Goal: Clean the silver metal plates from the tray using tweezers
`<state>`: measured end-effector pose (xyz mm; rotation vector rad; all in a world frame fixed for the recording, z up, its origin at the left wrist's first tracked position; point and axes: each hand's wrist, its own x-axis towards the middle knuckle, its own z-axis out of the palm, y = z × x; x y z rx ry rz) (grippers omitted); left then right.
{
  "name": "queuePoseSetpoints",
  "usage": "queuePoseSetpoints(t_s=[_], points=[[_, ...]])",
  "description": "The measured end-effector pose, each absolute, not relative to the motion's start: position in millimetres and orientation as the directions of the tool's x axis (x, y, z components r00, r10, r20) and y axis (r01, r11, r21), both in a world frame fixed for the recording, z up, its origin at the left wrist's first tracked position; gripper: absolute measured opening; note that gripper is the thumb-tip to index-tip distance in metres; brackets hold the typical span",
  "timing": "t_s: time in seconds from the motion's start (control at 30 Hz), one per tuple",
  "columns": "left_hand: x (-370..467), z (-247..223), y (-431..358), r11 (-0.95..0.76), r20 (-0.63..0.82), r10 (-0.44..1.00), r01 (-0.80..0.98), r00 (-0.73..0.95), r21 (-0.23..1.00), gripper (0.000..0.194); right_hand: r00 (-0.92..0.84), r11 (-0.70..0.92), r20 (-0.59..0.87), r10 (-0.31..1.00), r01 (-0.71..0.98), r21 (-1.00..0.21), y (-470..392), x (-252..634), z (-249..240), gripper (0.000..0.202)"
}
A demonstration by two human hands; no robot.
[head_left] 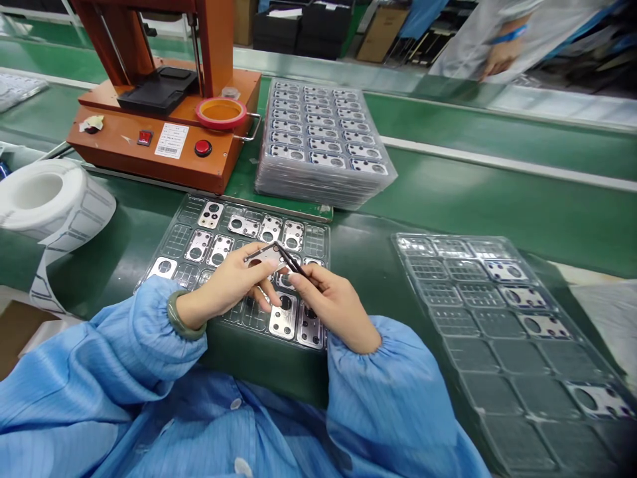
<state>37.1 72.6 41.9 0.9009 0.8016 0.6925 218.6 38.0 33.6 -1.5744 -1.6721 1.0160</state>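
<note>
Fingers of left hand (231, 284) are closed on metal plate (270, 255); black tweezers (292, 262) are gripped by right hand (339, 304).

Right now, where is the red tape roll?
In the head view, upper left, the red tape roll lies on the orange machine, left of the stacked trays.

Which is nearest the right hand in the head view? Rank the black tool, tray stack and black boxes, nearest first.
1. Black tool: held in the right hand.
2. Tray stack: ahead, beyond the hand.
3. Black boxes: farthest, in the background behind the stack.
</note>
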Motion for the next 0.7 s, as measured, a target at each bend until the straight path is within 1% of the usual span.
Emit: queuePoseSetpoints(t_s=[0.13, 0.3, 0.5, 0.6, 0.7], points=[[37.2, 43.2, 71.6, 0.437, -0.301, 0.816, -0.186, 0.494, 0.880, 0.049, -0.134, 0.029, -0.054, 0.990, 0.550, -0.834, 37.1, 217.4, 35.3, 0.039], [37.9, 43.3, 71.2, 0.417, -0.314, 0.839, -0.155, 0.445, 0.896, 0.055, -0.151, 0.018, -0.077, 0.986, 0.545, -0.838, 37.0, 216.8, 38.1, 0.038], [37.4, 44.7, 71.9, 0.343, -0.297, 0.879, -0.062, 0.373, 0.937, 0.051, -0.195, -0.018, -0.131, 0.972, 0.495, -0.869, 36.8, 217.1, 37.8, 0.042], [36.6, 47.5, 72.2, 0.325, -0.289, 0.884, -0.040, 0.367, 0.945, 0.049, -0.216, -0.068, -0.175, 0.961, 0.429, -0.901, 36.5, 217.0, 37.0, 0.047], [36.2, 50.1, 72.1, 0.314, -0.283, 0.884, -0.025, 0.372, 0.949, 0.044, -0.281, -0.118, -0.223, 0.933, 0.347, -0.930, 36.2, 215.6, 37.0, 0.051]])
